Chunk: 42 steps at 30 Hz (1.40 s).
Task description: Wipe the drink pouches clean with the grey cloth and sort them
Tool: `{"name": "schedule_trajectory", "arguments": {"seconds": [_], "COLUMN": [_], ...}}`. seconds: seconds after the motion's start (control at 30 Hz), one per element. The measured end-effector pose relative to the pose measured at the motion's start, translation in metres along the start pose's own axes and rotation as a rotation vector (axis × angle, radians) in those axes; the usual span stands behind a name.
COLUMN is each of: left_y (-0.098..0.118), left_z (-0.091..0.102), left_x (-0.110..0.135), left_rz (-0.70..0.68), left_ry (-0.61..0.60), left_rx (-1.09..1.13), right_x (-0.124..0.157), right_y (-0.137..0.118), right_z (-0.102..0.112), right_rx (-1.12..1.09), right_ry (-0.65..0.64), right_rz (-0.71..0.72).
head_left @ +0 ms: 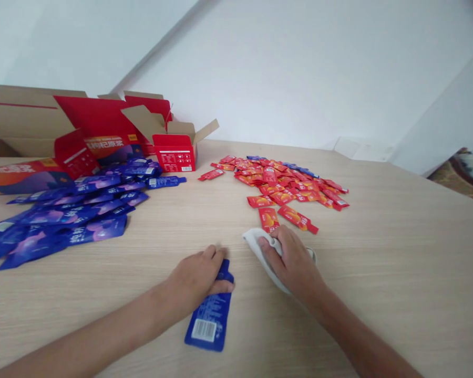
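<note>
My left hand [201, 275] is closed on the narrow top end of a blue pouch [211, 320], which lies on the table with its barcode side up. In my right hand [294, 260] a white cloth [262, 252] is bunched, its edge sticking out to the left. Just beyond that hand lie a red sachet [268, 218] and another red sachet [297, 218], both near the cloth. The palm side of each hand is hidden.
A heap of blue pouches [71, 210] covers the table's left side. Behind it stand an open red box [175, 152] and larger cartons [98, 118]. A pile of red sachets [279, 181] lies at the back, with several blue ones behind. A white wall [299, 68] closes the far side.
</note>
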State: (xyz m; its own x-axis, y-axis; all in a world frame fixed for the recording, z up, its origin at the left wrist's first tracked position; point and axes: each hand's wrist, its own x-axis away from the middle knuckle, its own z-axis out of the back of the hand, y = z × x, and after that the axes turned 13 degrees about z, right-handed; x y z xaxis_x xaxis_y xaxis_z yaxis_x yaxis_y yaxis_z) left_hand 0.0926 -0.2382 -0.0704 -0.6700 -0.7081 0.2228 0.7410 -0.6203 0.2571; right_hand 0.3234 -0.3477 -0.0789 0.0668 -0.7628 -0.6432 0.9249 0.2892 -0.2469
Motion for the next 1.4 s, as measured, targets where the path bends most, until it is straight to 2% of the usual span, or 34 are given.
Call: {"name": "schedule_trajectory", "arguments": {"seconds": [0.23, 0.37, 0.43, 0.57, 0.63, 0.7, 0.77, 0.83, 0.93, 1.03, 1.1, 1.27, 1.4], "left_y": [-0.016, -0.020, -0.021, -0.022, -0.024, -0.028, -0.033, -0.037, -0.039, -0.030, -0.020, 0.000, -0.001], "left_z": [0.004, 0.017, 0.030, 0.059, 0.063, 0.055, 0.036, 0.015, -0.005, -0.010, -0.012, -0.024, -0.038], "left_x": [-0.009, -0.011, -0.003, 0.031, 0.049, 0.062, 0.069, 0.073, 0.074, 0.070, 0.068, 0.073, 0.080], "left_rz": [-0.033, -0.123, -0.159, -0.238, -0.335, -0.461, -0.554, -0.568, -0.524, -0.513, -0.527, -0.584, -0.643], "left_ry": [-0.126, -0.230, -0.195, 0.007, 0.060, 0.080, 0.096, 0.136, 0.317, 0.508, 0.586, 0.659, 0.724], "left_rx": [0.254, 0.402, 0.478, 0.587, 0.562, 0.432, 0.249, 0.118, 0.023, -0.131, -0.289, -0.565, -0.667], "right_x": [0.000, 0.000, 0.000, -0.001, -0.001, -0.001, -0.001, -0.001, -0.002, -0.002, -0.001, -0.006, -0.027], "right_y": [-0.002, 0.001, 0.004, 0.006, 0.006, 0.005, 0.004, 0.003, 0.004, 0.007, 0.011, 0.016, 0.000], "right_z": [-0.001, -0.001, 0.000, 0.002, 0.003, 0.003, 0.003, 0.002, 0.003, 0.003, 0.003, 0.002, -0.010], "right_rx": [-0.028, -0.035, -0.044, -0.051, -0.050, -0.055, -0.061, -0.063, -0.054, -0.046, -0.045, -0.037, -0.077], "right_ry": [0.004, 0.029, 0.042, 0.047, 0.042, 0.035, 0.024, 0.019, 0.014, 0.020, 0.034, 0.049, 0.047], "right_rz": [0.000, -0.017, -0.022, -0.026, -0.021, -0.018, -0.015, -0.010, -0.016, -0.053, -0.076, -0.053, 0.121]}}
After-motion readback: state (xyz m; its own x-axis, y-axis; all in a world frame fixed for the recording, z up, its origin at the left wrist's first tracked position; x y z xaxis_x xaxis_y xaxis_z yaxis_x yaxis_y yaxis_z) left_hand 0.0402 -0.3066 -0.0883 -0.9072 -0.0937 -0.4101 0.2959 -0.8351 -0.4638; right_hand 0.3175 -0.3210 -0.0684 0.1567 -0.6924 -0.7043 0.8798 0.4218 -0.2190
